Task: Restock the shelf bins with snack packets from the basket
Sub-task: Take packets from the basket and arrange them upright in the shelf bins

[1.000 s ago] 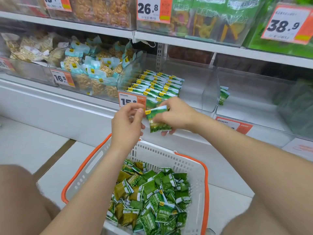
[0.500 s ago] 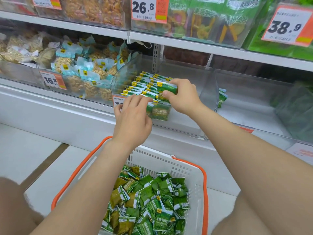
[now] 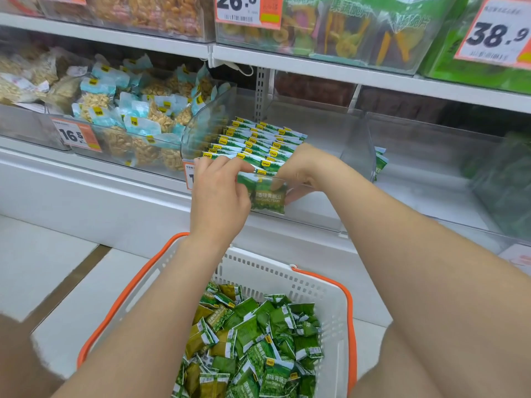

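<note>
Between your left hand and your right hand the green packet stands upright, print facing you, at the front wall of the clear bin. Your fingers pinch its top edge and right side. Just behind your grip, rows of packets like it stand in neat files, yellow tags up. Below your wrists, the white, orange-rimmed basket holds a loose heap of the same green packs.
</note>
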### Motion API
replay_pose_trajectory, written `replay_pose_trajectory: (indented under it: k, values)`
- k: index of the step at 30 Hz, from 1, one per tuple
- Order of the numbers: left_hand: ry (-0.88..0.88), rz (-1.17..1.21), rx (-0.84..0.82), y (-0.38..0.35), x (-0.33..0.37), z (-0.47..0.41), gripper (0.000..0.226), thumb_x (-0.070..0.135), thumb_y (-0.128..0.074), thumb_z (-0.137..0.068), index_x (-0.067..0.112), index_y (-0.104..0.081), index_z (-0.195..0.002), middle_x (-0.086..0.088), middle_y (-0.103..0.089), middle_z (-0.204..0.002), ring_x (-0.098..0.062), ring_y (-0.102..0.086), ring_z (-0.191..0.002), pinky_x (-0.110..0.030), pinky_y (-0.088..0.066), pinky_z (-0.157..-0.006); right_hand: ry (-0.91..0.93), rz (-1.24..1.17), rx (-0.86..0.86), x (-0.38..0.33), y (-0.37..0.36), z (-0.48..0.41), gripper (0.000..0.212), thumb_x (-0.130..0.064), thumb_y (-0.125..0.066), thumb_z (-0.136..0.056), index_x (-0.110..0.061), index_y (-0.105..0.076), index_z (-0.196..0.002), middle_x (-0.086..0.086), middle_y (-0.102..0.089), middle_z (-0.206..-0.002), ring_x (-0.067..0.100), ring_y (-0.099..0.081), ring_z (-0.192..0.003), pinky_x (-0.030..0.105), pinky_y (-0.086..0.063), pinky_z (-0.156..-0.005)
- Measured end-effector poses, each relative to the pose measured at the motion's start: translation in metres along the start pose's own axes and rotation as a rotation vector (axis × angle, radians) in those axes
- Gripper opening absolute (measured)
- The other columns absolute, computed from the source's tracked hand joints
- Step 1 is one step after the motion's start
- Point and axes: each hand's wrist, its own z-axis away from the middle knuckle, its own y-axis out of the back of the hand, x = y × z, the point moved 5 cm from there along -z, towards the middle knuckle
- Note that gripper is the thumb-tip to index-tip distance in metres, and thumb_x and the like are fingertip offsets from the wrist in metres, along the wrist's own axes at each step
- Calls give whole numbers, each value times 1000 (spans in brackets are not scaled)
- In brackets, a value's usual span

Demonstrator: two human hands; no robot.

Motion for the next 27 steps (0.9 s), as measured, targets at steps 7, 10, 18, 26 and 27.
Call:
replay_pose_trajectory:
  k: [7, 10, 18, 26, 27]
  values:
    - [-22, 9, -7, 2, -3, 6, 45, -10, -56, -87, 20, -75, -115, 5, -72, -109, -25, -51, -99, -20, -32, -86, -2, -160, 69, 3, 9, 8, 21, -12, -69, -94, -3, -51, -102, 15, -68, -113, 37, -77, -71, 36, -62, -59]
    - [-13, 26, -51, 2, -4, 10, 48, -10, -57, -89, 21, -73, -122, 4, -71, -122, -25, -53, -107, -28, -42, -94, 43, -42, 110, 8, 12, 12, 12, -17, -53, -97, -6, -47, -98, 14, -67, -95, 36, -77, -78, 33, -61, -63]
    - [18, 120, -100, 14, 1, 22, 52, -10, -54, -84, 17, -71, -125, 0, -65, -142, -23, -50, -140, -36, -39, -116, 690, 376, 498, -23, 8, 49, 23, -19, -42, -79, -18, -65, -74, 7, -70, -81, 34, -61, -82, 40, -56, -72]
    - [305, -8, -239, -18, -50, 108, 25, 2, -59, -86, 23, -74, -89, 2, -68, -93, -26, -63, -91, -36, -49, -77, 618, 990, -347, 36, -107, 75, 26, -20, -50, -86, -19, -73, -97, 2, -74, -84, 25, -70, -85, 41, -61, -76]
    - [347, -44, -356, -29, -59, 123, 26, 5, -59, -88, 25, -74, -91, 1, -70, -95, -26, -65, -90, -37, -53, -77, 603, 1090, -396, 45, -119, 77, 23, -18, -50, -89, -18, -71, -98, 2, -71, -90, 26, -68, -86, 40, -60, -75]
